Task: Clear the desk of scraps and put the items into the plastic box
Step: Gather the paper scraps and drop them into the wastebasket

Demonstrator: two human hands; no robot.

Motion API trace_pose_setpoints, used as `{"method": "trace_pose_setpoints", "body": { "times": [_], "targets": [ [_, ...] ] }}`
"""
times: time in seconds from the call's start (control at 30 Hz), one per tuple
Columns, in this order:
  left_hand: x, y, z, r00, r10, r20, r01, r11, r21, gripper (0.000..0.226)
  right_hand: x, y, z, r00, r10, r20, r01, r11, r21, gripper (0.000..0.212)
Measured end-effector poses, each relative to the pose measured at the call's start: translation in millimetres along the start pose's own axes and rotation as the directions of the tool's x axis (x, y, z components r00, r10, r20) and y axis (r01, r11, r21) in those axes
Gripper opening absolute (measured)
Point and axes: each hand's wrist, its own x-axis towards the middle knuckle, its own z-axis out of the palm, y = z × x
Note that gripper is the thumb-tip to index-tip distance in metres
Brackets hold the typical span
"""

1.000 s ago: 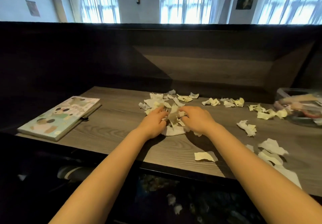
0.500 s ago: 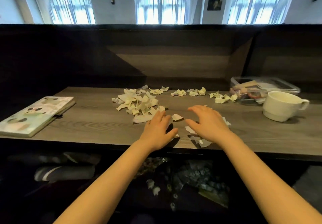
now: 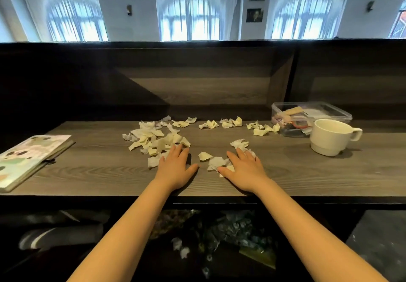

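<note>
- Clear plastic, the box (image 3: 312,114) sits at the far right of the desk (image 3: 307,172), and we see a wooden stick and a red ring among small items inside; the rest of its contents blur together.
- Just near of it stands a white cup (image 3: 329,136), which covers the box's near right corner; we cannot see whether the cup holds anything.
- Our left hand (image 3: 175,167) lies flat, fingers together and thumb out, its fingertips touching the near edge of the big pile of scraps (image 3: 153,139).
- Our right hand (image 3: 243,169) lies flat with fingers slightly spread over a few white scraps, which it partly hides.
- More scraps run in a row along the far edge, up to the box.
- A picture book (image 3: 28,158) at the left is cut off by the frame.
- Under the desk the dark space is hard to read.
- Compared with half a second ago, both hands have reached farther onto the desk.
</note>
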Motion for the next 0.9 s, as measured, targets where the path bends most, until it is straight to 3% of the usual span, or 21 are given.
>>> {"method": "trace_pose_setpoints", "body": {
  "times": [0.23,0.33,0.47,0.57,0.63,0.73,0.8,0.9],
  "targets": [
    [10.5,-12.5,0.9,0.993,0.003,-0.117,-0.005,1.000,-0.018,0.053,51.9,-20.7,0.7,0.993,-0.105,-0.061,0.109,0.993,0.053,0.061],
    [7.0,-10.3,0.1,0.970,0.051,-0.236,-0.052,0.999,0.001,0.045,53.9,-22.9,-0.3,0.984,-0.123,-0.131,0.135,0.987,0.089,0.054],
    [2.3,-10.7,-2.4,0.912,0.092,-0.400,-0.098,0.995,0.005,0.040,43.9,-20.2,-3.8,0.941,-0.107,-0.321,0.176,0.965,0.196,0.046],
    [1.8,-14.5,-7.0,0.868,-0.024,-0.497,-0.031,0.994,-0.102,0.040,39.1,-18.2,-5.1,0.882,-0.015,-0.472,0.177,0.937,0.300,0.038],
    [6.0,-22.3,-9.8,0.872,-0.176,-0.457,0.111,0.980,-0.165,0.050,41.2,-16.8,-4.2,0.905,0.035,-0.425,0.127,0.929,0.347,0.040],
    [16.2,-32.8,-10.9,0.919,-0.320,-0.232,0.283,0.942,-0.180,0.060,46.7,-15.0,-1.9,0.961,0.054,-0.270,0.050,0.930,0.365,0.049],
    [20.7,-31.4,-10.3,0.954,-0.270,-0.129,0.252,0.958,-0.140,0.058,48.7,-14.7,-1.6,0.975,0.035,-0.221,0.044,0.938,0.343,0.051],
    [19.0,-26.0,-8.8,0.992,-0.100,-0.072,0.093,0.991,-0.092,0.055,48.1,-15.2,-2.8,0.986,-0.031,-0.163,0.087,0.931,0.354,0.050]
  ]
}}
